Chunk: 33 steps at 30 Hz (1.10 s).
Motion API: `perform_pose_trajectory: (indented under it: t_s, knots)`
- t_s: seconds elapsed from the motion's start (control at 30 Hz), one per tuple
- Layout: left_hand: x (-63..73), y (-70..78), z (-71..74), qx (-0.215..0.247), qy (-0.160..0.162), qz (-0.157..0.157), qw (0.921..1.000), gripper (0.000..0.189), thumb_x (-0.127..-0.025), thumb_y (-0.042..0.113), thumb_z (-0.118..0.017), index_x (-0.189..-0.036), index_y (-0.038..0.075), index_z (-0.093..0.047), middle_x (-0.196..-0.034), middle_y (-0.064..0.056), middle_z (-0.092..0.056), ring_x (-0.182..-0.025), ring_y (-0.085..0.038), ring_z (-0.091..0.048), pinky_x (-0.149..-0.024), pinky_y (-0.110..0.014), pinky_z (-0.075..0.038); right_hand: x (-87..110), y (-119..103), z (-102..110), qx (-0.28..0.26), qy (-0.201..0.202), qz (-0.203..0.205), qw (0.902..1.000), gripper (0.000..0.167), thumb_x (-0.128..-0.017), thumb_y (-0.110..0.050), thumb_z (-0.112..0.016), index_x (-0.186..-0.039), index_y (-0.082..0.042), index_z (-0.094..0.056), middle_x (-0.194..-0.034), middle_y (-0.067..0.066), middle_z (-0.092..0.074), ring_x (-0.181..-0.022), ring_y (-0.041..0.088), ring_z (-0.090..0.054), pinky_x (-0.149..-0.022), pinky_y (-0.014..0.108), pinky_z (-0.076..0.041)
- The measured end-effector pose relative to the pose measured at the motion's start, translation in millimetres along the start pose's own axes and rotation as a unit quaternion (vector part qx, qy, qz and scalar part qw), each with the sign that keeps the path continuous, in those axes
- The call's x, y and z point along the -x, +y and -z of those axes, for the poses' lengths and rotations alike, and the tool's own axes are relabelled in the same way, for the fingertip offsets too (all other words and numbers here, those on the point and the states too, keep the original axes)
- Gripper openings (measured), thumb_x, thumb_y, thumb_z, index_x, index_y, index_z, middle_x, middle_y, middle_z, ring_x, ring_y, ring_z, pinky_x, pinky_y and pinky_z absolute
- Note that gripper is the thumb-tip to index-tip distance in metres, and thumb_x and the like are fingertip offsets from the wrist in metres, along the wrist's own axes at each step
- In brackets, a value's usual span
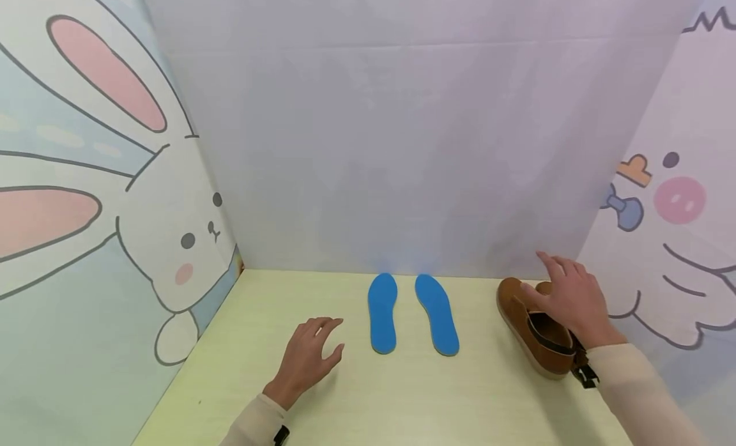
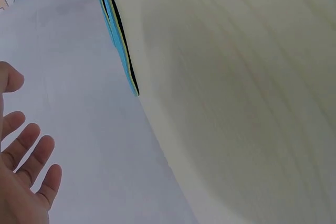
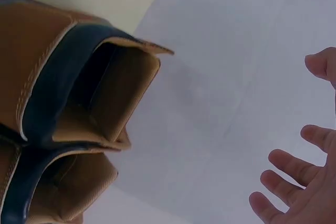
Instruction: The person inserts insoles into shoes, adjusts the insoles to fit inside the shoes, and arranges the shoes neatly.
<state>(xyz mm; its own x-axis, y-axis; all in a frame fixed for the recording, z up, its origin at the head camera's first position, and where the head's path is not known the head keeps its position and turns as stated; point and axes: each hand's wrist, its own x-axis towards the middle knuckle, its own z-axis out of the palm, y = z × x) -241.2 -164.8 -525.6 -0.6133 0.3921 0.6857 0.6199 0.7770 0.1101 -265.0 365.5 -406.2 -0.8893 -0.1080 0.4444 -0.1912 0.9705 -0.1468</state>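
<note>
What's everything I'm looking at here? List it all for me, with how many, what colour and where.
insoles: 2, blue on top, side by side at the table's far edge
shoes: 2, brown with dark collars, on the table's right side
table: 1, pale yellow, under the insoles and shoes
back wall: 1, pale grey, behind the table
cartoon rabbit: 1, white with pink inner ears, left wall
cartoon creature: 1, white with pink cheek, right wall
wrist devices: 2, black, one by each wrist
sleeves: 2, cream, one per arm
left grip: 1, bare hand, left of the insoles
right grip: 1, bare hand, over the shoes
</note>
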Motion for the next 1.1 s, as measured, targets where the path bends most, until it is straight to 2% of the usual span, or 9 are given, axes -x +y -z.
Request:
perform_pose_trajectory:
  t_s: [0.13,0.33,0.5,0.63,0.73,0.9,1.1]
  knots:
    - [2.3,-1.1,0.3,0.001,0.002,-0.002,1.0,0.049,-0.083,0.026,-0.079,-0.13,0.015,-0.068,-0.114,-0.003,-0.066,-0.104,-0.023,-0.063,-0.086,-0.044,-0.051,-6.9,16.4,-1.6,0.002,-0.014,-0.015,0.9998,0.082,-0.092,-0.049,-0.071,-0.149,0.002,-0.042,-0.137,0.038,-0.045,-0.121,0.059,-0.04,-0.092,0.075,-0.035]
    - [4.1,-1.9,-1.0,0.002,0.002,-0.004,1.0,0.049,-0.083,0.026,-0.077,-0.129,0.015,-0.068,-0.114,-0.003,-0.066,-0.102,-0.021,-0.063,-0.085,-0.044,-0.051,-12.6,39.4,-6.1,-0.017,-0.048,-0.056,0.9971,0.085,-0.095,-0.055,-0.063,-0.148,0.007,-0.04,-0.135,0.043,-0.042,-0.118,0.062,-0.038,-0.09,0.077,-0.036]
    - [4.5,-2.1,-3.7,-0.001,0.001,-0.013,0.9999,0.048,-0.082,0.027,-0.077,-0.128,0.015,-0.068,-0.113,-0.002,-0.066,-0.102,-0.021,-0.063,-0.084,-0.043,-0.051,-10.2,59.7,-11.2,-0.019,-0.086,-0.098,0.9913,0.096,-0.092,-0.064,-0.061,-0.146,0.013,-0.039,-0.132,0.046,-0.04,-0.114,0.063,-0.039,-0.086,0.076,-0.038]
    - [3.6,-2.4,-3.5,0.002,-0.008,-0.006,0.9999,0.048,-0.084,0.028,-0.077,-0.129,0.016,-0.068,-0.114,-0.001,-0.066,-0.103,-0.021,-0.063,-0.086,-0.043,-0.051,-6.3,79.2,-17.9,-0.008,-0.119,-0.118,0.9859,0.107,-0.087,-0.075,-0.058,-0.142,0.015,-0.04,-0.128,0.049,-0.04,-0.11,0.066,-0.04,-0.081,0.077,-0.039]
    - [2.9,-1.9,-2.8,0.003,-0.024,0.002,0.9997,0.049,-0.086,0.031,-0.076,-0.131,0.017,-0.067,-0.116,-0.001,-0.066,-0.105,-0.02,-0.063,-0.088,-0.043,-0.051,-2.7,94.4,-22.7,-0.005,-0.156,-0.132,0.9788,0.107,-0.09,-0.076,-0.052,-0.14,0.018,-0.039,-0.125,0.052,-0.04,-0.106,0.069,-0.04,-0.077,0.077,-0.04]
    - [3.1,-0.6,-1.4,0.009,-0.052,0.014,0.9985,0.044,-0.089,0.034,-0.072,-0.13,0.019,-0.068,-0.117,0.0,-0.066,-0.106,-0.02,-0.063,-0.088,-0.044,-0.051,2.9,110.9,-28.2,-0.023,-0.235,-0.166,0.9574,0.108,-0.096,-0.074,-0.041,-0.141,0.023,-0.031,-0.126,0.056,-0.035,-0.106,0.074,-0.04,-0.075,0.074,-0.044]
    - [4.0,0.1,-0.3,0.011,-0.066,0.022,0.9975,0.039,-0.091,0.035,-0.071,-0.126,0.019,-0.07,-0.117,0.001,-0.066,-0.105,-0.02,-0.063,-0.088,-0.044,-0.051,3.2,115.4,-37.0,-0.043,-0.27,-0.16,0.9487,0.11,-0.096,-0.073,-0.043,-0.142,0.026,-0.026,-0.13,0.055,-0.036,-0.112,0.07,-0.043,-0.08,0.071,-0.046]
